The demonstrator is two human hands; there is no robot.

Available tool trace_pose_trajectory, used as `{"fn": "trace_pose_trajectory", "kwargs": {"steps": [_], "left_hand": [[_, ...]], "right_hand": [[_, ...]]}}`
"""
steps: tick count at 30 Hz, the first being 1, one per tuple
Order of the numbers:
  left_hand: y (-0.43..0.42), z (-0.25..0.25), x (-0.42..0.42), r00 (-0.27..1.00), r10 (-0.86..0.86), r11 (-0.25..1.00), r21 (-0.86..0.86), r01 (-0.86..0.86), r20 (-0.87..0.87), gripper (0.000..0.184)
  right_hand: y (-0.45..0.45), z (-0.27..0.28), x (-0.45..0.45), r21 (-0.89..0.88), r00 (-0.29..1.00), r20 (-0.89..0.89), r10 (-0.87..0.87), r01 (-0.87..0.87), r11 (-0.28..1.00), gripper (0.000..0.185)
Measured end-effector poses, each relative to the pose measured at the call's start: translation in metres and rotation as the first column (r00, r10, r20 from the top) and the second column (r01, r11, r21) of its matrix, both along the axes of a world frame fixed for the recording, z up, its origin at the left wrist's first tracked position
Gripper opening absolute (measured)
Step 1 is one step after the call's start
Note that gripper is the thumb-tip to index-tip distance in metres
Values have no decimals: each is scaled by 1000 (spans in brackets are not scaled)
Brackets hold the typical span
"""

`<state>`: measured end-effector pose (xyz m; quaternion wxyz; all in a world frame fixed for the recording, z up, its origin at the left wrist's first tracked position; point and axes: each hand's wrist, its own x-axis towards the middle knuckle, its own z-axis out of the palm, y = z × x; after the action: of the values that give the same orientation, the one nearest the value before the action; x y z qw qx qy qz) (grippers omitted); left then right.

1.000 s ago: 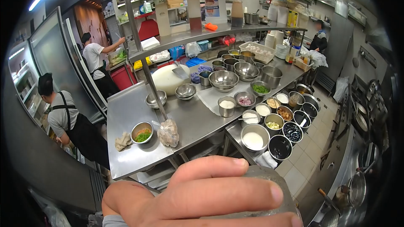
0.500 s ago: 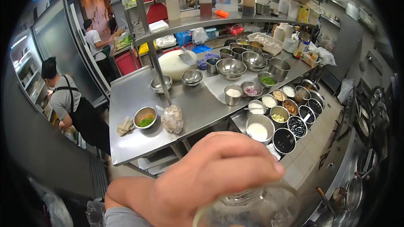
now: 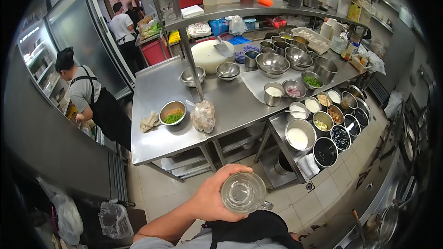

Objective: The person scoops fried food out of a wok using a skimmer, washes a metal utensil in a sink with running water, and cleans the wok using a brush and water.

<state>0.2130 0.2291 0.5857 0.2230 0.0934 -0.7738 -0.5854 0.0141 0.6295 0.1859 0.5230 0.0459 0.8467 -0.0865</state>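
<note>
My left hand (image 3: 213,196) is wrapped round a clear glass mug (image 3: 243,192) from its left side, low in front of my dark apron (image 3: 249,233). The mug's opening faces up toward me, and its small handle sticks out at the lower right. I see only clear glass in it. Just right of the apron a sliver of skin shows, perhaps part of my right hand (image 3: 294,236); its fingers cannot be made out.
A steel table (image 3: 157,87) ahead carries a bowl of chopped greens (image 3: 173,113), a knotted plastic bag (image 3: 203,116) and metal bowls (image 3: 272,63). Pots of sauces and ingredients (image 3: 301,134) stand at its right. One person (image 3: 97,97) leans into a fridge; others stand farther back.
The left hand with the glass mug has dropped from close before the camera to lower and farther away. The view has tilted down and shifted left; the person at the fridge remains bent there.
</note>
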Motion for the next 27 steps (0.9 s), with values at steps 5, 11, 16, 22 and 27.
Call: {"fn": "trace_pose_trajectory", "kwargs": {"steps": [5, 11, 16, 22, 27], "left_hand": [[-1, -11, 5, 1000, 24, 998, -67, -23, 16, 84], [-4, 5, -1, 998, 41, 999, -21, -42, -56, 84], [-9, 32, -14, 992, -43, 987, -157, 23, -121, 87], [-2, 60, -38, 961, -218, 963, -195, 184, -171, 83], [13, 89, -60, 918, -325, 920, -300, 252, -228, 79]], "right_hand": [[-6, -4, -8, -223, 985, 14, -171, 170, 960, 33], [-21, 2, -14, -349, 963, -12, -268, 247, 904, 34], [-12, -9, -14, -380, 973, -51, -223, 188, 906, 37], [21, -62, -10, -248, 990, -110, -92, 62, 967, 30], [26, -54, 5, -235, 976, -2, -218, 211, 949, 42]]}}
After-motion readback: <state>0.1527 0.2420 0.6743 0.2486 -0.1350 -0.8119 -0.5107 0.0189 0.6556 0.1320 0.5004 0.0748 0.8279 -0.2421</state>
